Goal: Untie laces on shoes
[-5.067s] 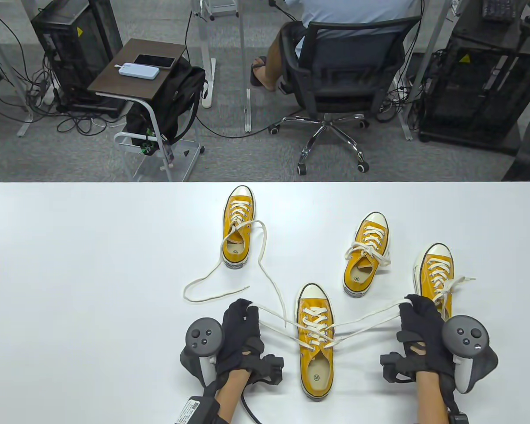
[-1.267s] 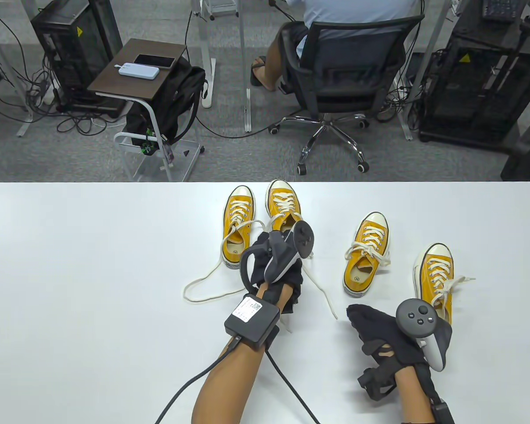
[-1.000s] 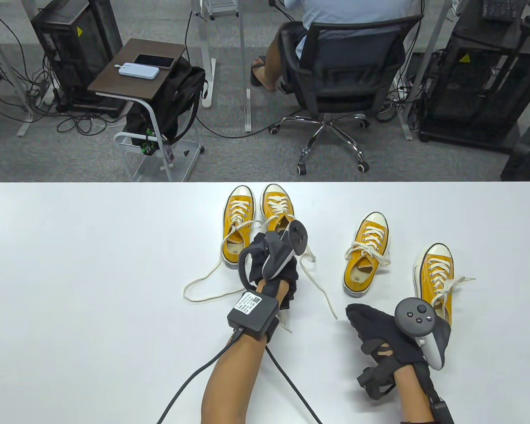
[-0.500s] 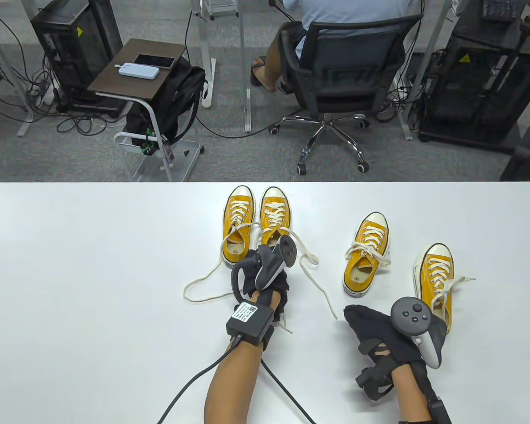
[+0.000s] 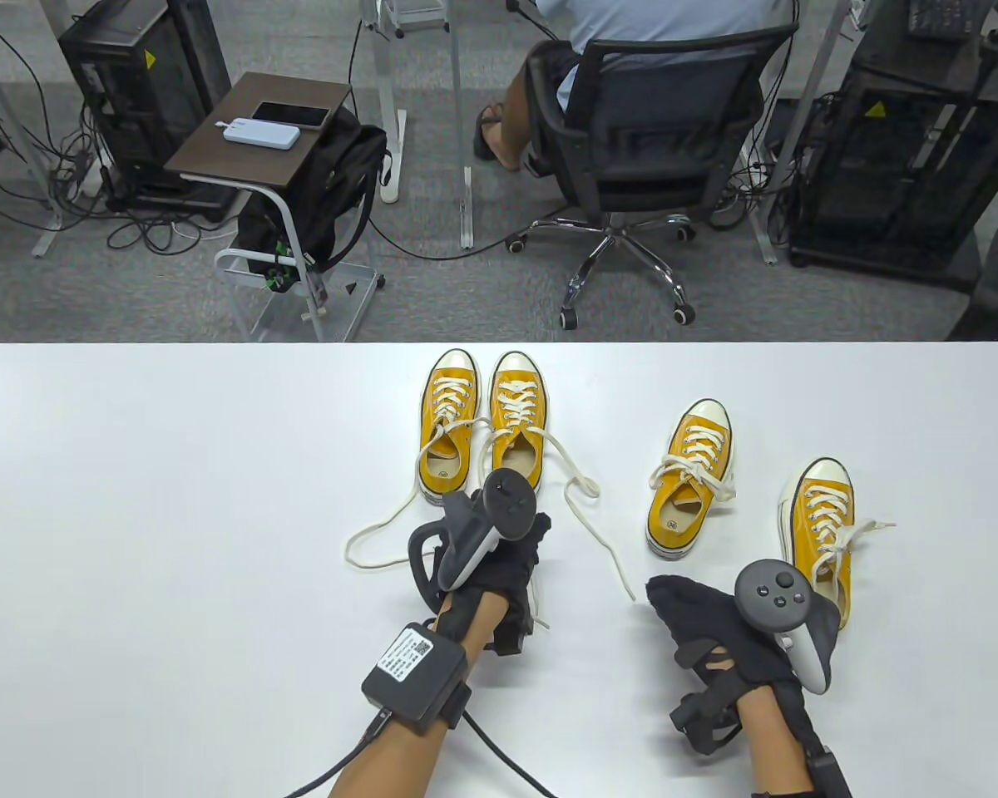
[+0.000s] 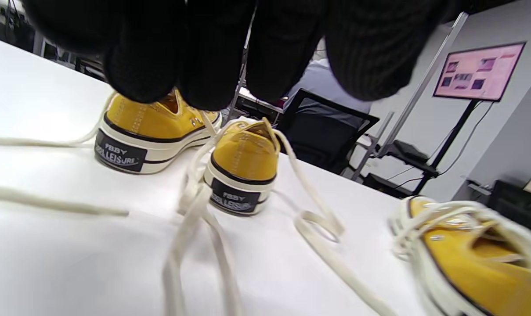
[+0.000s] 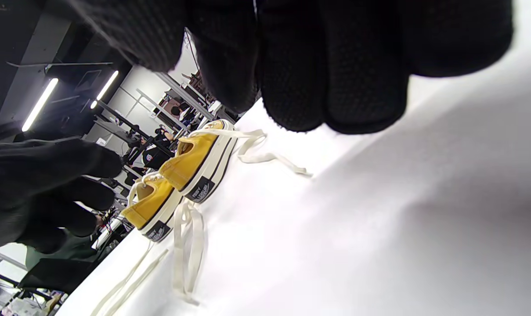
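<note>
Two shoes at twelve o'clock on the counter lie unlaced, so the step is between shoes: the left hand, grip loose and empty, and right hand, grip empty, should next take the tied pair at two o'clock.

- Two shoes stand side by side at the far middle of the tabletop: the far-left shoe just left of the second shoe, toes pointing away.
- Their loose laces trail toward the near edge, one loop lying left of the left hand.
- The left hand sits just in front of that pair's heels.
- A third shoe lies right of the pair, well apart.
- The fourth shoe lies further right and nearer, just behind the right hand.
- The hands are well apart.
</note>
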The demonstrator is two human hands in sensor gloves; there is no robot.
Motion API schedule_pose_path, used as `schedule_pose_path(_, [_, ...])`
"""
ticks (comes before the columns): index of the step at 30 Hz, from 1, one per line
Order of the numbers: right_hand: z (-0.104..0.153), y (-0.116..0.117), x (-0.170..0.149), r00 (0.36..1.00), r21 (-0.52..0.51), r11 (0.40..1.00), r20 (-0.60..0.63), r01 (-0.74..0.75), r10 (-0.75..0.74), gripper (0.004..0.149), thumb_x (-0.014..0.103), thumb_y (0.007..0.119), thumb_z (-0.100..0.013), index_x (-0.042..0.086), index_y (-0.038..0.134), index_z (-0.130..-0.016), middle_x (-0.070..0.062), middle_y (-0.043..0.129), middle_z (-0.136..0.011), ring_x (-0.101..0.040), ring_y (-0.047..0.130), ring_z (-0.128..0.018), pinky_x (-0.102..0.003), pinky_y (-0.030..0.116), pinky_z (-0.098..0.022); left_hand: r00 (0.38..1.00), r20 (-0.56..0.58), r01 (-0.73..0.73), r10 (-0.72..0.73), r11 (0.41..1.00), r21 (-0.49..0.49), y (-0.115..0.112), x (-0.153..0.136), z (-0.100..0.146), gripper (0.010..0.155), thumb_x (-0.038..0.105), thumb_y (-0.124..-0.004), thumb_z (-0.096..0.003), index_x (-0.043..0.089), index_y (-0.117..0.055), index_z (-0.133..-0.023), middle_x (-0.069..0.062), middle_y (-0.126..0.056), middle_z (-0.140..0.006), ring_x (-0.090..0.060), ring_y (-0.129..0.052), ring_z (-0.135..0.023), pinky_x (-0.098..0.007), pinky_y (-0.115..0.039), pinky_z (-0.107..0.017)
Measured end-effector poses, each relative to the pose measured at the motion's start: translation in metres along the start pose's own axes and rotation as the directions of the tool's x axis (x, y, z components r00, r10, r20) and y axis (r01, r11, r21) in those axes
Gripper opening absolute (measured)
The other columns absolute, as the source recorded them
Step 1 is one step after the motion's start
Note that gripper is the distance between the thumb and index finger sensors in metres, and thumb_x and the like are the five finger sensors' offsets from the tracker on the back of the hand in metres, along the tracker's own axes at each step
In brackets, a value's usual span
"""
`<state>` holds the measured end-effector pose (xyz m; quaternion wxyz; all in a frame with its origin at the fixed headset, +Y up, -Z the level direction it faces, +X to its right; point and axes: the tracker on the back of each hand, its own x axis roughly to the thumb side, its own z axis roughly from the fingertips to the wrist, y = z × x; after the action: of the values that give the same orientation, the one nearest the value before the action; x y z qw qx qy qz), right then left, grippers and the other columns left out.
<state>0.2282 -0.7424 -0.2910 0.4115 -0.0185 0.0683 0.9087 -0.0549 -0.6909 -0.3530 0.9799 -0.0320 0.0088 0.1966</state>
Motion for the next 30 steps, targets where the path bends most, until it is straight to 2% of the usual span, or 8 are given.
schedule_pose_path(4, [0.002,0.004,0.002,1.0,0.014,0.999,0.012,-0.029,0.029,0.051,0.043,0.075,-0.048,0.011,0.084,-0.087,-0.027,0.09,-0.082,-0.046,0.093,-0.055,-0.059,0.077,-0.039,0.999,0.018,-0.049,0.05,0.998,-0.036,0.0,-0.012,0.036,0.067,0.059,-0.071,-0.0459,0.028,-0.075,-0.106,-0.016,-0.081,-0.101,-0.047,-0.082,-0.085,-0.058,-0.072,-0.059])
schedule_pose_path(10, [0.005,0.007,0.0,0.998,0.028,0.998,0.015,-0.062,0.061,0.051,0.042,0.076,-0.048,0.011,0.085,-0.087,-0.027,0.091,-0.081,-0.046,0.094,-0.055,-0.059,0.077,-0.039,0.992,0.033,-0.117,0.121,0.988,-0.099,-0.013,-0.031,0.068,0.068,0.06,-0.069,-0.0468,0.028,-0.074,-0.106,-0.019,-0.078,-0.104,-0.049,-0.077,-0.09,-0.062,-0.068,-0.063])
schedule_pose_path(15, [0.006,0.012,-0.005,0.996,0.048,0.995,-0.01,-0.092,0.092,0.051,0.042,0.076,-0.047,0.011,0.085,-0.087,-0.027,0.091,-0.081,-0.045,0.094,-0.054,-0.059,0.077,-0.039,0.984,0.041,-0.164,0.174,0.972,-0.171,-0.02,-0.043,0.072,0.068,0.059,-0.07,-0.0466,0.027,-0.075,-0.106,-0.019,-0.077,-0.104,-0.049,-0.076,-0.09,-0.062,-0.067,-0.063])
schedule_pose_path(19, [0.006,0.011,-0.004,0.994,0.044,0.993,-0.009,-0.111,0.111,0.051,0.042,0.076,-0.047,0.011,0.085,-0.087,-0.027,0.091,-0.081,-0.045,0.094,-0.054,-0.059,0.077,-0.039,0.973,0.035,-0.217,0.226,0.961,-0.171,-0.018,-0.052,0.073,0.068,0.059,-0.07,-0.0465,0.026,-0.075,-0.106,-0.02,-0.077,-0.104,-0.05,-0.076,-0.09,-0.063,-0.066,-0.063])
schedule_pose_path(25, [0.009,-0.006,0.003,0.994,-0.055,0.993,0.007,-0.109,0.109,0.05,0.041,0.078,-0.047,0.011,0.085,-0.087,-0.027,0.091,-0.081,-0.046,0.094,-0.055,-0.06,0.077,-0.04,0.965,0.009,-0.254,0.262,0.946,-0.201,-0.019,-0.062,0.073,0.068,0.059,-0.07,-0.0465,0.025,-0.075,-0.106,-0.021,-0.077,-0.104,-0.051,-0.075,-0.09,-0.063,-0.066,-0.063])
schedule_pose_path(30, [0.007,-0.033,0.007,0.977,-0.158,0.965,-0.023,-0.211,0.21,0.05,0.041,0.078,-0.046,0.012,0.085,-0.086,-0.025,0.092,-0.08,-0.045,0.094,-0.056,-0.059,0.077,-0.04,0.966,0.009,-0.249,0.258,0.942,-0.224,-0.019,-0.062,0.073,0.069,0.059,-0.07,-0.0465,0.025,-0.075,-0.106,-0.021,-0.076,-0.104,-0.051,-0.074,-0.09,-0.063,-0.065,-0.063])
